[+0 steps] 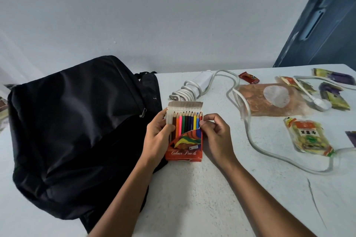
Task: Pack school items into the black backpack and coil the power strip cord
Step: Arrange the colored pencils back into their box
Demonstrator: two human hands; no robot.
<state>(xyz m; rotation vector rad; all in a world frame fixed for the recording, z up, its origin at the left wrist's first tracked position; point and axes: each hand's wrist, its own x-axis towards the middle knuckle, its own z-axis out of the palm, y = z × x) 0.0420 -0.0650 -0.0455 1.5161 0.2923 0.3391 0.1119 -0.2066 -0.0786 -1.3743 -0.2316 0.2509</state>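
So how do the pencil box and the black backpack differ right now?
The orange cardboard colour pencil box is small, stiff and open, its flap up and pencil tips showing; the black fabric backpack is large, soft and slumped, its contents hidden. The left hand and right hand hold the box; nothing holds the backpack. Both rest on the white table.

Plain pale grey wall (pixel 154 15) across upper frame; dark blue door (pixel 317 25) at upper right; white speckled table (pixel 212 198) below.
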